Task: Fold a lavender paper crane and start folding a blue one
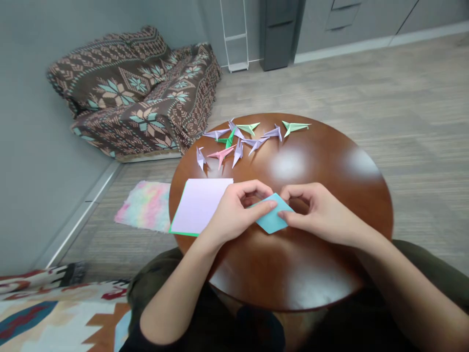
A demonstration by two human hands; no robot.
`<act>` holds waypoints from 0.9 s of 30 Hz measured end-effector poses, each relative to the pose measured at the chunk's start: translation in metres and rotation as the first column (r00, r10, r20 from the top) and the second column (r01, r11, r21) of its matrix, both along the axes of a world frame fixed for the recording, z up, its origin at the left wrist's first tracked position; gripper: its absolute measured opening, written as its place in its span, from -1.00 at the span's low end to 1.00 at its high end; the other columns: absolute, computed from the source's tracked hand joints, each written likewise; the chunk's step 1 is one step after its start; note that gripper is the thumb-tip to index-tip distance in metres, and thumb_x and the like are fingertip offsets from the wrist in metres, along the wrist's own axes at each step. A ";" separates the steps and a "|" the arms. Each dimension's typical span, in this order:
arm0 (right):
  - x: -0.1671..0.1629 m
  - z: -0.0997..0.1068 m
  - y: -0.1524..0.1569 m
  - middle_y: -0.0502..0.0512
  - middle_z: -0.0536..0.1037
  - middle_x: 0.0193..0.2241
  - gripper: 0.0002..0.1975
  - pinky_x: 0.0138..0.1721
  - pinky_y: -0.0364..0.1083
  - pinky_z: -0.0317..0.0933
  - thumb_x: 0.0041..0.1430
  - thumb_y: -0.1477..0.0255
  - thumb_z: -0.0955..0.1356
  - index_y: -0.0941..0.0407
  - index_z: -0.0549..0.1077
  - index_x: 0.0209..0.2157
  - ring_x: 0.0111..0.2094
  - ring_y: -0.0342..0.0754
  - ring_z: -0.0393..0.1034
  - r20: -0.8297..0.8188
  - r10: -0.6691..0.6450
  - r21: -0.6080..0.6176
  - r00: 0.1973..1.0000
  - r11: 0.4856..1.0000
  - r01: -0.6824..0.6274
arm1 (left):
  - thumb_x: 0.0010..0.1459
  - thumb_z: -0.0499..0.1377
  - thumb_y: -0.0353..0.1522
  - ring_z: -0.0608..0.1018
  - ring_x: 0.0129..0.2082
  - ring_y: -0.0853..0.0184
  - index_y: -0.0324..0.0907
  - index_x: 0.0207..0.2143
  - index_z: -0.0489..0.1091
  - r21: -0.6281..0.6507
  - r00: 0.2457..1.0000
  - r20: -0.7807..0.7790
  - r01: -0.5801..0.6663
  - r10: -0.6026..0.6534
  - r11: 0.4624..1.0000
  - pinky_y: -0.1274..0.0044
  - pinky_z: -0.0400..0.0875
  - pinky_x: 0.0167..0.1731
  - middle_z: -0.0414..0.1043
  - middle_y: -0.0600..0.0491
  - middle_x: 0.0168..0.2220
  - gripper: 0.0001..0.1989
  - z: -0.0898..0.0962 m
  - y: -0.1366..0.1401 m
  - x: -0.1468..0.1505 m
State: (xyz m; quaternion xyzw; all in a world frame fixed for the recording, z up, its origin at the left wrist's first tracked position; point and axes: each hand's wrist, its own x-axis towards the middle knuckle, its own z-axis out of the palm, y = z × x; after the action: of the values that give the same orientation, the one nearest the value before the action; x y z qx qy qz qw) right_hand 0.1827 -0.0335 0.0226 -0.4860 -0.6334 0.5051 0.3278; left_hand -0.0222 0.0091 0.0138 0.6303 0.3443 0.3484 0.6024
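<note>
A light blue sheet of origami paper (271, 223), folded into a small diamond, is held between both hands just over the round brown table (351, 195). My left hand (242, 208) pinches its left side, thumb on top and fingers curled behind. On the right side my right hand (311, 208) grips it likewise, its thumb tip resting on the paper's face. The fingertips beneath the paper are partly hidden. Left of my left hand lies a stack of square paper (201, 205), pale lilac on top with a green edge showing below.
Several folded paper cranes in lilac, a pink crane (221, 155), a green crane (227, 141) and pale green ones sit along the table's far left. Beyond are a patterned covered sofa (146, 102) and a fluffy pastel rug (144, 205).
</note>
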 end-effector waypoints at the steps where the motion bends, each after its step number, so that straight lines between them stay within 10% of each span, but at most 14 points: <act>1: 0.000 0.000 0.000 -0.07 0.42 -0.53 -0.94 -0.43 -0.15 0.13 0.04 0.53 0.39 0.11 0.45 -0.47 -0.46 -0.13 0.26 0.012 0.004 -0.002 1.000 1.000 -0.004 | 0.03 0.49 -0.30 0.44 -0.46 0.45 -0.22 -0.34 0.54 0.014 1.000 -0.008 -0.002 0.002 1.000 0.62 0.35 -0.41 0.52 0.11 -0.40 -0.76 0.000 -0.001 0.000; 27: -0.003 0.001 -0.003 -0.05 0.49 -0.56 -0.91 -0.49 -0.16 0.22 0.06 0.53 0.42 0.10 0.50 -0.49 -0.50 -0.11 0.35 -0.007 -0.073 0.095 0.997 0.993 0.073 | 0.10 0.44 -0.18 0.49 -0.47 0.38 -0.22 -0.41 0.58 0.027 0.998 -0.054 -0.015 0.016 1.000 0.57 0.38 -0.43 0.54 0.06 -0.46 -0.73 0.003 -0.003 0.002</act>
State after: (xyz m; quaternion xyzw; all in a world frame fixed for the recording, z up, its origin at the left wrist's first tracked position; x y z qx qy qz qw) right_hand 0.1800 -0.0369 0.0238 -0.4918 -0.6380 0.4628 0.3699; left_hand -0.0202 0.0061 0.0168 0.6449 0.3606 0.3403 0.5816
